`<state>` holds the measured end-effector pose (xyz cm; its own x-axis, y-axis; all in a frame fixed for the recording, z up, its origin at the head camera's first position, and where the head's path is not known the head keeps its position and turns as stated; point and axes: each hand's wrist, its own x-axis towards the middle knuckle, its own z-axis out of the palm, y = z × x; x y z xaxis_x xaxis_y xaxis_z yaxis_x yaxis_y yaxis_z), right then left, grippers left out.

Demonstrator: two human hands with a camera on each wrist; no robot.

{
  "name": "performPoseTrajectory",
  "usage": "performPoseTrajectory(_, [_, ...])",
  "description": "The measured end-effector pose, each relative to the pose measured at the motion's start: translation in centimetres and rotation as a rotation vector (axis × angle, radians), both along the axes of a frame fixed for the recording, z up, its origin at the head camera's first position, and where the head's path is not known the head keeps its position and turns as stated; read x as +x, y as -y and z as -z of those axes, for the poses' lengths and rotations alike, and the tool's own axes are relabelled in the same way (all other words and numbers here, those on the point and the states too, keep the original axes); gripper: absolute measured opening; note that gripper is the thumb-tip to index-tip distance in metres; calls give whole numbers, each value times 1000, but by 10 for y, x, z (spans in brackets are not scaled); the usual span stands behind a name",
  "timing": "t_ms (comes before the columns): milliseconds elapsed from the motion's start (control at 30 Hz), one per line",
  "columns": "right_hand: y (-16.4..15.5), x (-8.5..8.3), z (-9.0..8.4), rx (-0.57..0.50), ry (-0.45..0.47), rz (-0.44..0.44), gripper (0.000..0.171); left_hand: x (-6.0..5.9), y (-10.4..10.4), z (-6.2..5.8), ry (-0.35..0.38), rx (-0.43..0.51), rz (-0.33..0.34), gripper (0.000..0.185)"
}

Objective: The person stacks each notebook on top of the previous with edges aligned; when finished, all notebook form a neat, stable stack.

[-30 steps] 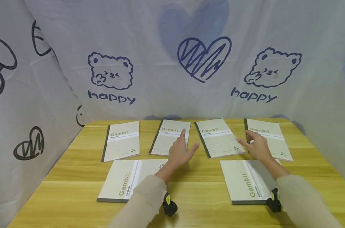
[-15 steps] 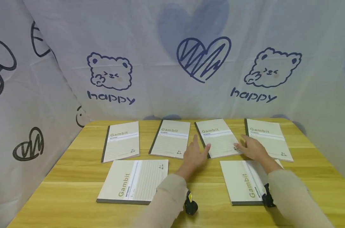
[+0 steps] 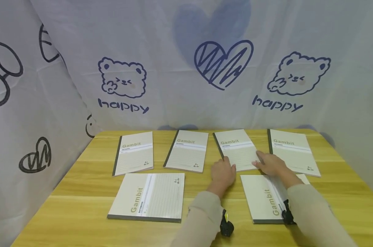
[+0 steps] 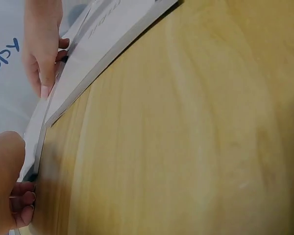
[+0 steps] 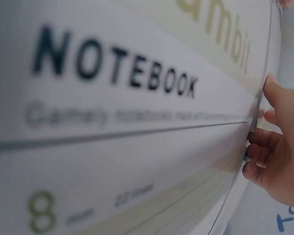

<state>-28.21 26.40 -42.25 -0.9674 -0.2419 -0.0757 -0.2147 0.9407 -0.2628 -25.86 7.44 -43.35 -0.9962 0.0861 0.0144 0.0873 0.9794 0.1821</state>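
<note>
The notebook, long axis toward eleven, lies one o'clock from the left grip, curled round its corner. The right grip pinches its four-o'clock edge.

Six notebooks on a table, four behind, two in front
</note>
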Motion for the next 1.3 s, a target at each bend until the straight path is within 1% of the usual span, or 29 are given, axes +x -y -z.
performPoseTrajectory(100, [2, 0, 0, 35, -12, -29, 58, -1, -2, 1, -13, -15, 9, 42])
performPoseTrajectory(200, [5, 1, 1, 73, -21, -60, 56, -3, -1, 2, -29, -10, 10, 35])
performPoseTrajectory(300, [7, 3, 0, 101, -6, -64, 55, -4, 1, 2, -43, 21, 12, 31])
performPoseTrajectory(367, [8, 5, 0, 119, 13, -56, 55, -3, 3, 2, -53, 71, 12, 32])
performPoseTrajectory(433, [10, 7, -2, 126, 30, -45, 55, -2, 4, 1, -60, 161, 7, 36])
performPoseTrajectory(500, [10, 8, -3, 130, 41, -42, 55, 0, 6, 0, -62, 273, -6, 41])
performPoseTrajectory(600, [10, 10, -4, 132, 52, -37, 56, 2, 7, -1, -61, 486, -42, 44])
performPoseTrajectory(700, [9, 11, -4, 123, 38, -40, 55, 2, 9, -3, -123, 687, -68, 38])
performPoseTrajectory(767, [8, 12, -4, 104, 18, -42, 56, -1, 10, -3, -139, 826, -63, 35])
performPoseTrajectory(833, [7, 12, -3, 70, 3, -50, 55, -4, 11, -1, -118, 965, -50, 35])
performPoseTrajectory(933, [6, 12, -1, 5, -5, -57, 55, -7, 14, 3, 12, 1163, -71, 38])
performPoseTrajectory(1000, [6, 11, 0, -46, -3, -61, 54, -8, 17, 4, 74, 1257, -107, 38])
performPoseTrajectory(1100, [6, 12, 2, -125, 9, -54, 56, -8, 20, 2, 102, 1347, -145, 37])
performPoseTrajectory(1200, [7, 12, 1, -197, 9, -51, 58, -7, 23, -4, 110, 1407, -154, 37])
performPoseTrajectory(1300, [6, 12, -2, -291, 27, -42, 58, -6, 26, -9, 127, 1462, -143, 39])
